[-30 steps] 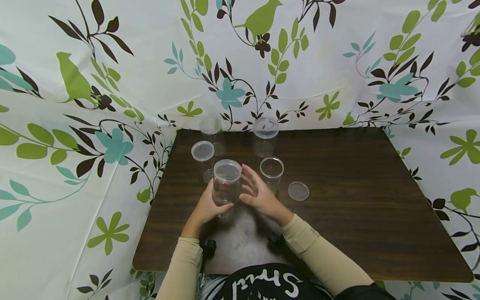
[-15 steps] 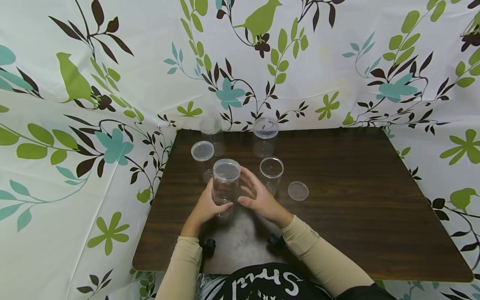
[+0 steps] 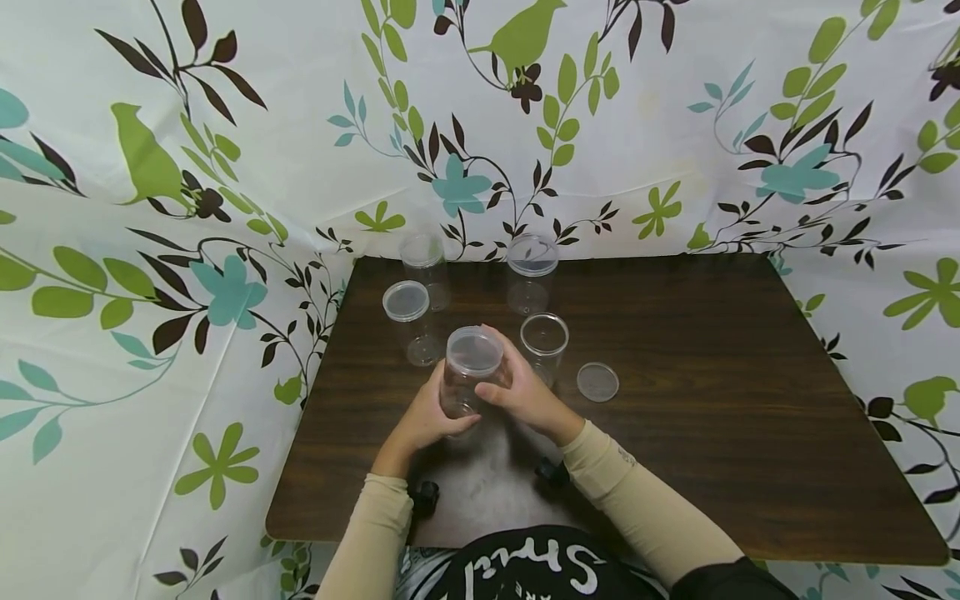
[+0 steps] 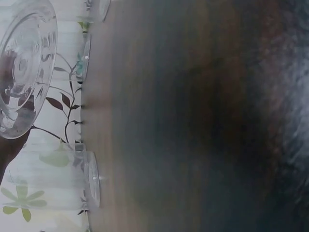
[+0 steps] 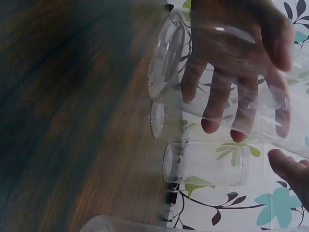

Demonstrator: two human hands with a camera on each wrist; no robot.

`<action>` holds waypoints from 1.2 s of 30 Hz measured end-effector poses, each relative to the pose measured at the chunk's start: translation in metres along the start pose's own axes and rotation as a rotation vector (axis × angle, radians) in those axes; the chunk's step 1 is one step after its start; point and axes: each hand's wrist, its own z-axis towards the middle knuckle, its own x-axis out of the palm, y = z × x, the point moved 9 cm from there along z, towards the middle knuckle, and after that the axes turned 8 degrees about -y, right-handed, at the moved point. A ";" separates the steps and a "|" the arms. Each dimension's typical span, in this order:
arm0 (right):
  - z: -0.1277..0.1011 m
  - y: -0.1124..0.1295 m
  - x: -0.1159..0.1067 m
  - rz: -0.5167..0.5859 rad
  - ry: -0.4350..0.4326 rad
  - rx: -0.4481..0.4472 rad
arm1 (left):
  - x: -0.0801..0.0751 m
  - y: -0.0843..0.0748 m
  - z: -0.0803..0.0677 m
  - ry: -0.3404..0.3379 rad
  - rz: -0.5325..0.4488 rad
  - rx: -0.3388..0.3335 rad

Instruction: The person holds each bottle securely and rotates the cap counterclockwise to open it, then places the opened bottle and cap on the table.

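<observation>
A clear plastic jar with a translucent lid is held between both hands, off the tabletop and slightly tilted. My left hand grips its left side; through the clear wall, its spread fingers show in the right wrist view. My right hand holds the jar from the right, thumb across the front and fingers behind. From the left wrist, the round base of the jar is seen above the table. Just beyond the right hand stands a jar without a lid, and a loose clear lid lies right of it.
Three more lidded clear jars stand toward the back: one at left, one at the back left, one at the back middle. The dark wooden table reaches a patterned curtain behind and at the sides.
The held jar has moved slightly right and toward me, tilting. My right hand, beside it before with thumb off, now has its thumb across the jar's front.
</observation>
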 end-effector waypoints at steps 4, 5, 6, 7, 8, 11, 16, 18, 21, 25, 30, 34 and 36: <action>0.003 -0.001 -0.002 -0.005 0.000 -0.007 | 0.004 -0.001 -0.001 0.004 0.072 0.002; 0.004 -0.001 -0.003 -0.009 -0.002 -0.009 | 0.004 -0.001 -0.001 0.006 0.088 0.003; 0.004 -0.001 -0.004 -0.018 -0.006 -0.010 | 0.005 -0.001 -0.001 0.013 0.089 0.004; 0.004 -0.001 -0.004 -0.023 -0.009 -0.010 | 0.007 -0.001 -0.001 0.019 0.087 0.003; 0.004 -0.002 -0.005 -0.030 -0.013 -0.009 | 0.008 -0.001 -0.001 0.023 0.088 0.004; 0.004 -0.002 -0.007 -0.021 -0.021 -0.006 | 0.008 -0.002 -0.001 0.019 0.091 0.003; 0.004 -0.004 -0.008 0.029 -0.025 0.018 | 0.008 -0.003 0.001 0.013 0.081 -0.005; 0.004 -0.005 -0.008 0.047 -0.025 0.030 | 0.007 -0.003 0.001 0.011 0.077 -0.003; 0.003 -0.007 -0.007 0.076 -0.025 0.051 | 0.004 -0.005 0.000 -0.004 0.078 0.012; 0.002 -0.008 -0.006 0.089 -0.025 0.058 | -0.003 -0.003 0.000 -0.034 0.052 0.021; -0.004 -0.005 -0.006 0.026 -0.014 0.020 | -0.012 0.011 0.000 -0.057 -0.009 -0.012; -0.011 0.001 -0.002 -0.019 0.010 -0.007 | -0.019 0.014 0.000 -0.061 -0.011 -0.028; -0.014 0.004 0.001 -0.033 0.030 -0.018 | -0.021 0.010 0.001 -0.059 -0.008 -0.032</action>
